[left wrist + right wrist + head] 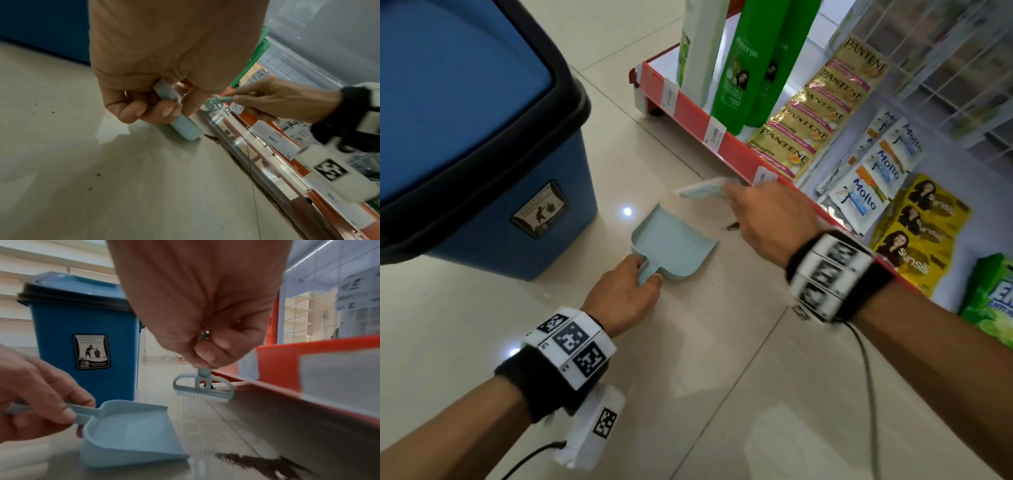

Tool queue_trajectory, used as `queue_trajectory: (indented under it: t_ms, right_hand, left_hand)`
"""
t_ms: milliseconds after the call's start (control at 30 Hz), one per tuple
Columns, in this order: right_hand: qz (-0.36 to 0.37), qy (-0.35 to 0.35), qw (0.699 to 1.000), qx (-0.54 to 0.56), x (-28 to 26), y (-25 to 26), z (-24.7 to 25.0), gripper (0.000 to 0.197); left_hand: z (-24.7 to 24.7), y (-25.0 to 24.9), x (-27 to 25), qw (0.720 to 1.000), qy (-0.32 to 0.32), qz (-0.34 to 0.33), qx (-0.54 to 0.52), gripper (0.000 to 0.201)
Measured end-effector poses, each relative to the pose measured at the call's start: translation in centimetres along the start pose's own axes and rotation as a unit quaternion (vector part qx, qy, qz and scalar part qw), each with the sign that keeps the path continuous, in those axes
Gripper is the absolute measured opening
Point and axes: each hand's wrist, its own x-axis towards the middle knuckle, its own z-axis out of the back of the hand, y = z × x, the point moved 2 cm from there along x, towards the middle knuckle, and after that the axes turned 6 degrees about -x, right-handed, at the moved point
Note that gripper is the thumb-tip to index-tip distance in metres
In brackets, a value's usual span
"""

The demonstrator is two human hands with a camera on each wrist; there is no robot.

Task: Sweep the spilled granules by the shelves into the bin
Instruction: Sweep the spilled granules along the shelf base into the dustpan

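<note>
My left hand (626, 291) grips the handle of a pale blue dustpan (674, 243) lying flat on the tiled floor, its mouth facing the shelf. My right hand (767, 216) pinches the thin handle of a small pale blue brush (203, 389), held just beyond the pan near the shelf base. Dark brown granules (265, 464) lie in a line along the foot of the shelf (236, 155), with a small clump (732, 225) beside the pan's mouth. The blue bin (482, 137) with its black-rimmed lid stands on the left behind the pan.
A red-edged bottom shelf (709, 126) runs diagonally on the right, holding green shampoo bottles (739, 75) and hanging sachet strips (815, 113). A few stray granules (98, 174) dot the floor. A cable (866, 377) trails from my right wrist.
</note>
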Motion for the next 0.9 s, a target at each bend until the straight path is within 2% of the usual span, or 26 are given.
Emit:
queue_trajectory:
  t_ms: [67, 167, 400, 500, 633, 767, 900]
  right_hand:
    - [-0.017, -0.006, 1.000, 0.001, 2.5, 1.3, -0.2, 0.024]
    - [-0.035, 0.051, 0.998, -0.008, 4.0, 2.0, -1.0, 0.023]
    - [-0.040, 0.135, 0.990, -0.005, -3.2, -2.4, -2.7, 0.026]
    - [-0.033, 0.086, 0.995, 0.049, -3.8, -3.0, -2.2, 0.027]
    - [0.001, -0.005, 0.989, 0.150, -0.7, -1.1, -0.3, 0.024]
    - [0.015, -0.051, 0.991, 0.125, 3.6, 1.5, 1.3, 0.028]
    - [0.024, -0.070, 0.996, 0.039, 7.6, 3.7, 2.3, 0.030]
  left_hand:
    - [0.1, 0.1, 0.2, 1.000, -0.003, 0.000, 0.002, 0.038]
    - [0.0, 0.3, 0.0, 1.000, -0.006, 0.001, 0.001, 0.037]
    - [0.4, 0.7, -0.3, 1.000, -0.011, 0.013, -0.006, 0.044]
    - [0.5, 0.2, -0.4, 1.000, -0.013, 0.008, -0.007, 0.046]
    - [0.5, -0.3, -0.4, 1.000, -0.015, 0.001, -0.008, 0.049]
    - [0.9, -0.1, -0.2, 1.000, -0.021, -0.003, -0.021, 0.046]
    - [1.8, 0.4, 0.6, 0.998, -0.040, 0.008, -0.038, 0.050]
